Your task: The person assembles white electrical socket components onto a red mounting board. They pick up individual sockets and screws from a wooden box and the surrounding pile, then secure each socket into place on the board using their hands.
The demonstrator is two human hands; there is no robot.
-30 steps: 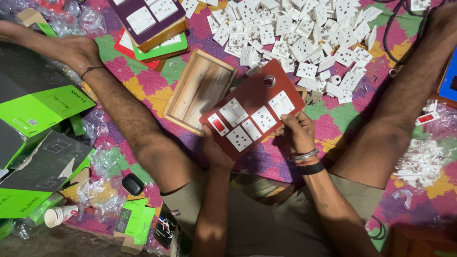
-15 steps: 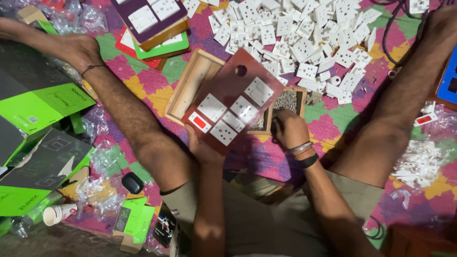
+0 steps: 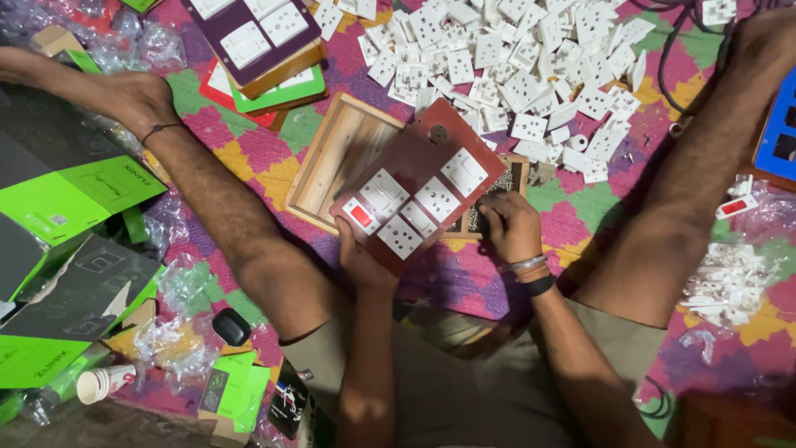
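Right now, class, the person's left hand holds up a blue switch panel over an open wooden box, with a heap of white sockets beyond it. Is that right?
Not quite: the switch panel is reddish brown, not blue, as the head view shows. The left hand does hold it up over the open wooden box, with the heap of white sockets beyond it.

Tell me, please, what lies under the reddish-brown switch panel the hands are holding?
Under the reddish-brown switch panel an open wooden box shows at its left, and a dark patterned piece shows at its right by the right hand. Whatever lies directly beneath is covered.
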